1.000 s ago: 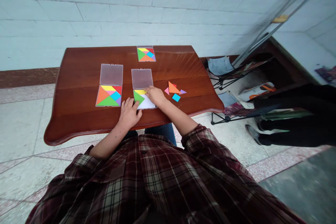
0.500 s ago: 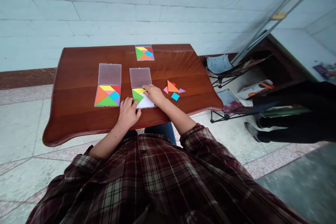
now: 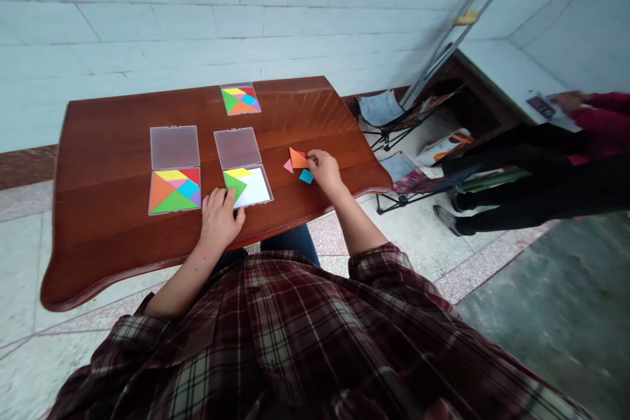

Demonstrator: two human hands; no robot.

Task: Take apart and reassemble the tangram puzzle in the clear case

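Note:
My left hand (image 3: 220,218) lies with fingers spread at the lower left of the middle tangram case (image 3: 270,191), fingertips touching the green triangle (image 3: 235,185). Inside that case, a yellow piece (image 3: 238,172) sits above the green triangle, and the white base (image 3: 256,187) shows beside them. Its clear lid (image 3: 237,147) is folded back. To the right, my right hand (image 3: 325,170) pinches at the right end of a loose orange triangle (image 3: 297,159). Around it lie a pink triangle (image 3: 288,166), a blue square (image 3: 306,176) and a partly covered red piece (image 3: 302,153).
A filled tangram case (image 3: 175,210) with its lid open lies at left, and another filled case (image 3: 240,100) lies near the wall. Beyond the wooden table (image 3: 113,144) are folding stools (image 3: 381,108) and a person in dark trousers (image 3: 522,213) at right.
My right hand has left the middle case and moved right to the loose pieces, covering the purple triangle's place. My left hand stays at the case. The view has turned to the right.

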